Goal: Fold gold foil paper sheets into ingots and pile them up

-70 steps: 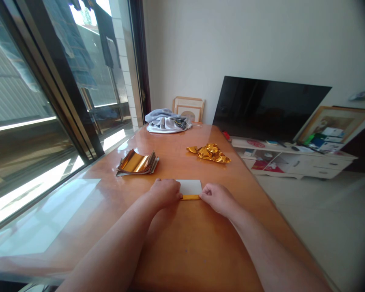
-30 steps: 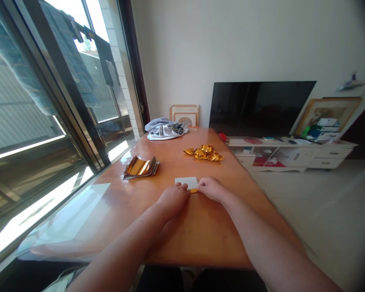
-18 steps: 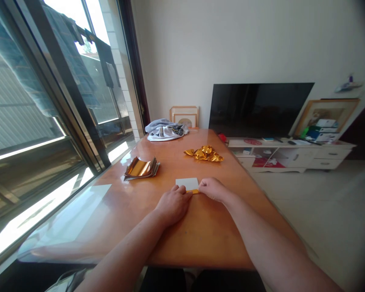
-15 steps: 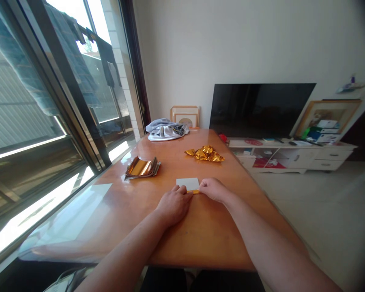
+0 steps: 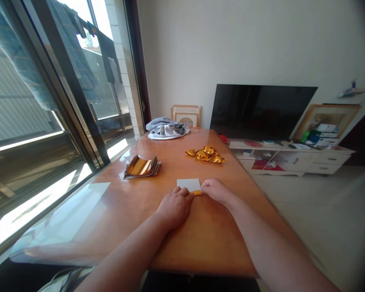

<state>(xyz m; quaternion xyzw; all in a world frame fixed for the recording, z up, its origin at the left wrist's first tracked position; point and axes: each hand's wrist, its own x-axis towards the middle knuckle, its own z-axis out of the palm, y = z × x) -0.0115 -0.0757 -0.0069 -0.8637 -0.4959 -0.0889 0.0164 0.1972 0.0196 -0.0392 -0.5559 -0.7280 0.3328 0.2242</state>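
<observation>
A small sheet of foil paper lies on the table, its pale backing (image 5: 188,184) facing up and a narrow gold fold (image 5: 197,193) along its near edge. My left hand (image 5: 177,202) rests over the left part of that fold, fingers curled and pressing down. At the fold's right end, my right hand (image 5: 215,190) is closed with thumb and forefinger pinched on the edge. Its fingertips partly hide the corner. Farther left sits a curled stack of gold foil sheets (image 5: 141,166). Beyond the hands lie several crumpled gold foil pieces (image 5: 207,154).
The wooden table (image 5: 200,243) reaches toward the wall, with a bundle of grey cloth (image 5: 167,129) at its far end. Glass sliding doors (image 5: 79,81) run along the left. A television (image 5: 261,111) stands on a white cabinet (image 5: 301,159) at the right.
The gold strip between my hands looks shorter and more crinkled than before. Both hands stay almost in place; the whole view has shifted slightly.
</observation>
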